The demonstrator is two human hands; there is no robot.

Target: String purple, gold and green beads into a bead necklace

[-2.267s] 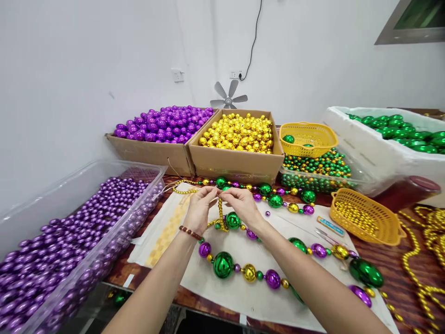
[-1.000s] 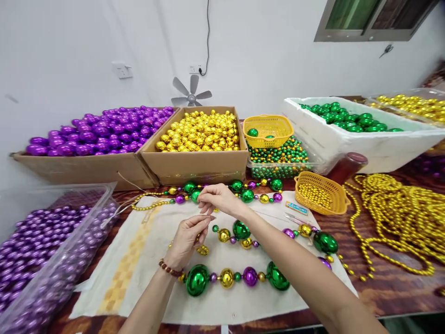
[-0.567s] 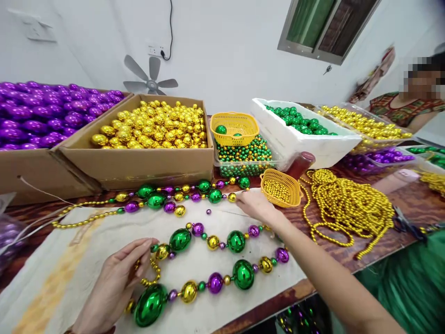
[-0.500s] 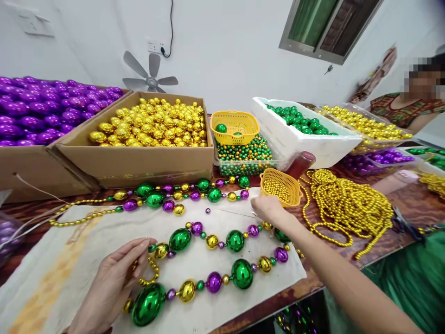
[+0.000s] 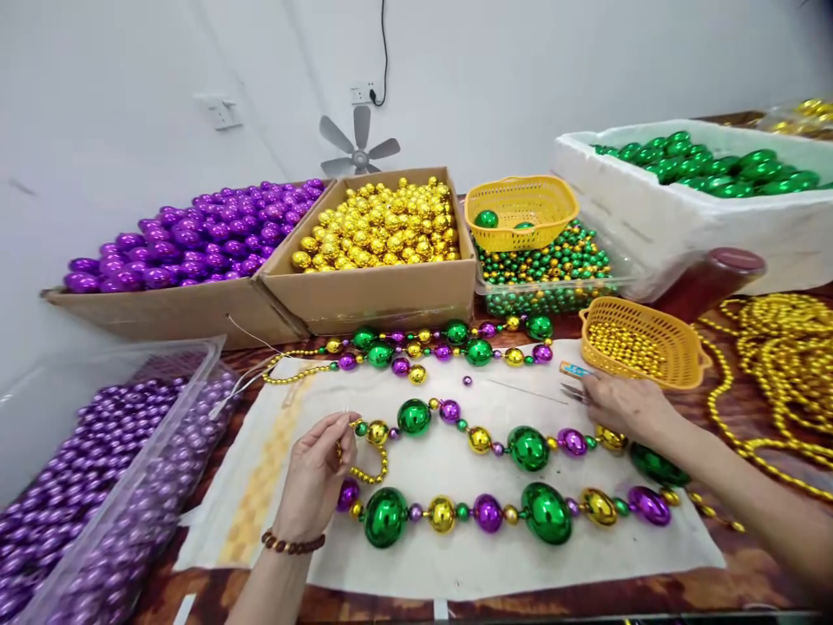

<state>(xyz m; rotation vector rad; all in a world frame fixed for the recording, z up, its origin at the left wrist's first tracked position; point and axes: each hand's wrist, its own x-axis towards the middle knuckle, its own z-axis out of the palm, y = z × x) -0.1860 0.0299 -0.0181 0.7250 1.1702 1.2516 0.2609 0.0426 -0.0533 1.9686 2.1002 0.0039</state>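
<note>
My left hand point(image 5: 320, 464), a beaded bracelet on its wrist, pinches the end of a bead strand point(image 5: 528, 448) beside a small green bead. Large green, purple and gold beads make up this strand, which lies in two rows on the white cloth point(image 5: 455, 569). Over the cloth's right part, my right hand point(image 5: 615, 401) is closed on small scissors point(image 5: 573, 392), their metal tips pointing left. An orange and blue object point(image 5: 575, 370) shows at its fingertips. A loose purple bead point(image 5: 467, 380) and a thin needle-like wire point(image 5: 527, 391) lie between the hands.
Behind the cloth are boxes of purple point(image 5: 162, 304) and gold beads point(image 5: 370, 299), a yellow basket point(image 5: 521, 217) and a white foam box point(image 5: 735, 226). A basket of small gold beads point(image 5: 683, 347) and a dark red jar point(image 5: 709, 282) stand right. A purple bead bin point(image 5: 123, 486) is left.
The view has swung left, bringing the purple bead bin in and taking the other person out. Scissors now show in my right hand. My left hand still pinches the strand's end.
</note>
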